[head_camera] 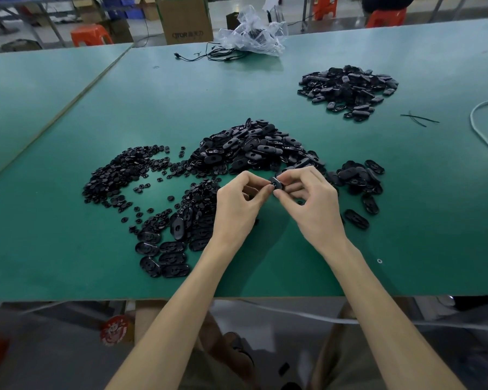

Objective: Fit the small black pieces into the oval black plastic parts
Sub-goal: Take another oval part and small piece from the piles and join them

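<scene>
Centre of frame: left hand (pixel 237 202) and right hand (pixel 312 205) meet just above the green table (pixel 68 114). Both pinch one oval part (pixel 276 182) between thumb and forefinger, the other fingers curled loosely. The oval part is off the table, held between the fingertips. Whether a small piece is already seated in it cannot be told, as the fingers cover the slot.

Progress (judgement): mid-run, one unit in hand.
- Heap of small black pieces (pixel 124 175), left of centre: large, barely depleted.
- Main heap of ovals (pixel 254 147), just above the hands: large.
- Smaller cluster (pixel 358 177), right of the hands.
- Flat group of ovals (pixel 164 254), lower left of the hands.
- Far heap (pixel 350 88), upper right: possibly finished stock, but too small to confirm.

Most of the work appears to be left.

Materials: the ovals are glossy black moulded plastic, flat, with rounded ends and a central slot. The small pieces are round, button-like, matte to semi-gloss black. The table surface is a matte green mat. A crumpled clear plastic bag (pixel 254 32) lies at the top centre.
</scene>
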